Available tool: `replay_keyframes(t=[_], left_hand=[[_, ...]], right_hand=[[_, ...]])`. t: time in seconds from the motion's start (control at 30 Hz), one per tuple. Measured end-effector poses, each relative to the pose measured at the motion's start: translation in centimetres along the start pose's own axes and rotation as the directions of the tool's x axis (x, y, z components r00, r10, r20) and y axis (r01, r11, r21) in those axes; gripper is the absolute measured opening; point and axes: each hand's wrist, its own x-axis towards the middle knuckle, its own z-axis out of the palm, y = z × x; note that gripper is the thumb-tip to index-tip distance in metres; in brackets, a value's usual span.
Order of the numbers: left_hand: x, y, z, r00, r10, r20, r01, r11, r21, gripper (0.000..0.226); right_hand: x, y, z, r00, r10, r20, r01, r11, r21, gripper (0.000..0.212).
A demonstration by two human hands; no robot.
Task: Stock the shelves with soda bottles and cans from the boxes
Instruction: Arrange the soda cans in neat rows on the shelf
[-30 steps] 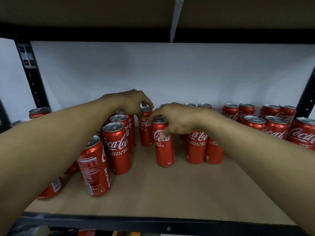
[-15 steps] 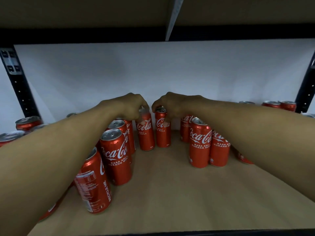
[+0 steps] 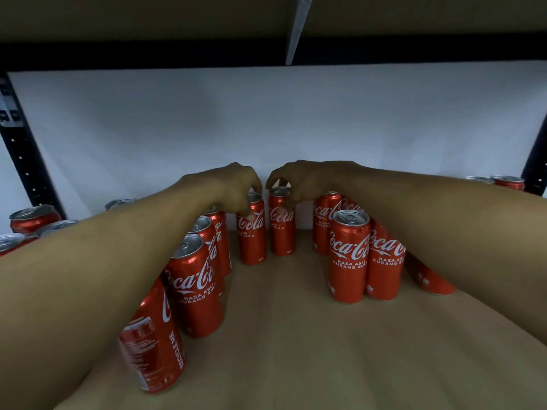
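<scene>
Shelf board (image 3: 296,335) | left hand (image 3: 233,187) grips back can (image 3: 251,232) | right hand (image 3: 302,182) grips neighbour can (image 3: 281,229), moved back alongside

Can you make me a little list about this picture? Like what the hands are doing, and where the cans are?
place: wooden shelf with a white back wall
left hand: fingers hold the top of the left middle can
right hand: fingers hold the top of the right middle can
middle cans: red, upright, side by side near the back wall
other cans: row of cans on the left, bunch of cans on the right, all red
</scene>
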Motion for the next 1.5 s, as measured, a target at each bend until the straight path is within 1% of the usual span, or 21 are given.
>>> replay_keyframes(t=[0.2, 0.43, 0.67, 0.87, 0.97, 1.07, 1.13, 1.27, 1.5], left_hand=[[0.4, -0.2, -0.3, 1.0, -0.008, 0.023, 0.008, 1.0, 0.003, 0.065], [1.0, -0.4, -0.2, 1.0, -0.025, 0.009, 0.025, 1.0, -0.015, 0.063], [1.6, -0.2, 0.2, 0.999, -0.03, -0.024, 0.028, 0.998, -0.056, 0.065], [1.6, -0.3, 0.0, 0.998, -0.06, 0.025, 0.062, 0.996, -0.062, 0.071], [1.4, -0.3, 0.0, 0.997, -0.062, 0.041, 0.066, 0.994, -0.087, 0.071], [1.3, -0.2, 0.0, 0.998, -0.055, 0.032, 0.058, 0.994, -0.092, 0.07], [1.3, -0.2, 0.1, 0.998, -0.053, 0.023, 0.055, 0.994, -0.089, 0.068], [1.2, -0.3, 0.3, 0.998, -0.063, 0.001, 0.063, 0.991, -0.118, 0.067], [1.0, -0.4, 0.4, 0.998, -0.041, -0.037, 0.035, 0.989, -0.147, 0.064]], right_hand=[[-0.2, 0.1, 0.1, 1.0, -0.001, 0.003, 0.001, 0.999, 0.046, 0.061], [-0.6, 0.6, -0.6, 0.999, 0.008, 0.05, -0.012, 0.997, 0.078, 0.065], [-0.6, 0.4, 0.1, 1.0, -0.008, -0.008, 0.008, 0.997, 0.079, 0.061], [-0.8, 0.1, 0.0, 0.998, -0.055, -0.027, 0.055, 0.998, 0.001, 0.061], [-1.0, 0.1, -0.1, 0.998, -0.044, -0.041, 0.044, 0.999, -0.013, 0.065], [-0.9, 0.0, -0.2, 0.999, -0.015, -0.046, 0.015, 1.0, 0.009, 0.069], [-0.8, -0.1, -0.1, 0.998, -0.002, -0.058, 0.003, 1.0, 0.015, 0.066], [-0.8, 0.0, 0.0, 0.994, -0.023, -0.107, 0.022, 1.0, -0.01, 0.06], [-1.1, 0.4, -0.6, 0.995, -0.059, -0.086, 0.055, 0.997, -0.044, 0.06]])
